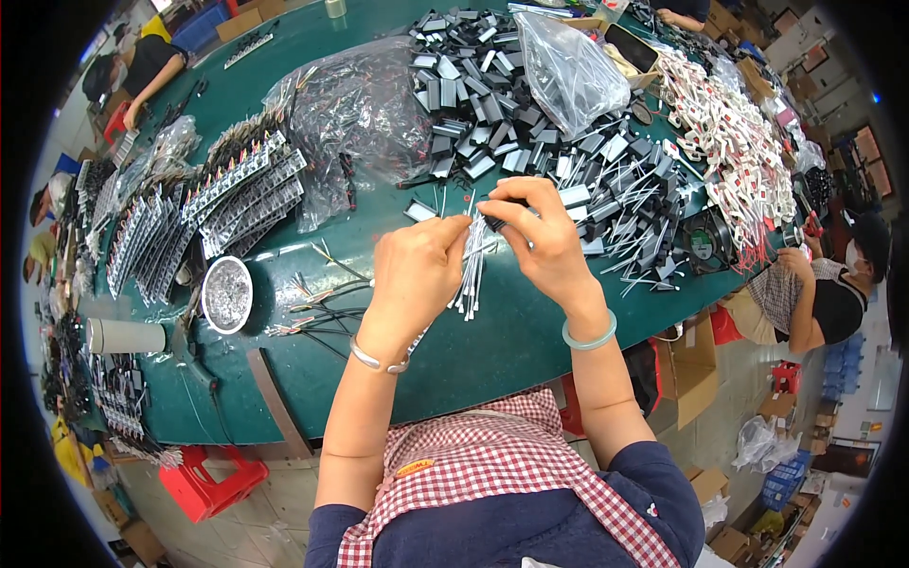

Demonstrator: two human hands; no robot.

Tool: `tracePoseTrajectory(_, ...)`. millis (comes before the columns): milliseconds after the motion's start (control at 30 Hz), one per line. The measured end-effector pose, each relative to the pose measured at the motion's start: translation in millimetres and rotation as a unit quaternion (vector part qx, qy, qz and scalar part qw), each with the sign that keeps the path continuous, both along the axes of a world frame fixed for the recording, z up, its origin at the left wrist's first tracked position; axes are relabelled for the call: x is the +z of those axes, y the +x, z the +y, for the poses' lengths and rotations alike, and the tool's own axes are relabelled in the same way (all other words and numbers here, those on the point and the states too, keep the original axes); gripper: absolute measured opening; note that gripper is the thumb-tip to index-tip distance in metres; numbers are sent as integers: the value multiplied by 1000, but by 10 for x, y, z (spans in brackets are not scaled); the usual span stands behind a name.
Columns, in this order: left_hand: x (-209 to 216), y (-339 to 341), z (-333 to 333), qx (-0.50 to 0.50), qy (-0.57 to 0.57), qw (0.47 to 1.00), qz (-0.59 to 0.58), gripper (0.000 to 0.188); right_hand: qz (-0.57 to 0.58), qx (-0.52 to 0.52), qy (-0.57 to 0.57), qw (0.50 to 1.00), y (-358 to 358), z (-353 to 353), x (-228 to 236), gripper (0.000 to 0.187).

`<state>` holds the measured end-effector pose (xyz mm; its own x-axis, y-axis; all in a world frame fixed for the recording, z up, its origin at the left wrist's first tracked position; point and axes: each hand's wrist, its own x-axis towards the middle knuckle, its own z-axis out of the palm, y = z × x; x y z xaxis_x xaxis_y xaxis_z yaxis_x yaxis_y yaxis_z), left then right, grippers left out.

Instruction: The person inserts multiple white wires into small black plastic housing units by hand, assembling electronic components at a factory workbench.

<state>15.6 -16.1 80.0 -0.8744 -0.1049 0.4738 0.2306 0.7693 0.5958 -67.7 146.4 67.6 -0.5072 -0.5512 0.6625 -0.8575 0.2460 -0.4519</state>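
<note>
Okay so your right hand has a small dark piece pinched between thumb and fingers, held over the middle of the green table, closer to the near edge than the far one. Your left hand is right beside it, fingers curled in, but I honestly can't tell if they're closed on anything. White ties lie just under your fingertips, ends toward the near edge. Loose wires sit left of your left wrist, and the bowl is past those, toward the left end. Beyond your hands a big heap of black cases spreads toward the far edge, with white leads piled off toward the right end.
</note>
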Motion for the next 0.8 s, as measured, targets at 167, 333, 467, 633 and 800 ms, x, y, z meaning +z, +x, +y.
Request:
tracePoseTrajectory(167,37,-41,-30,-10,181,971,-157,16,-27,41,14,999,35,-29,38,34)
tracePoseTrajectory(333,-23,-70,-124,-68,389,877,-273,21,-118,76,-17,990,61,6,38,29)
tracePoseTrajectory(467,-99,-62,-170,-87,447,833,-314,19,-181,118,-21,976,-2,65,-35,23)
tracePoseTrajectory(633,-262,-84,-144,-109,486,796,-343,20,-104,74,-16,992,-18,88,-146,13)
tracePoseTrajectory(800,-467,-137,-206,-109,430,828,-344,19,-166,-95,-47,980,-57,427,-57,9)
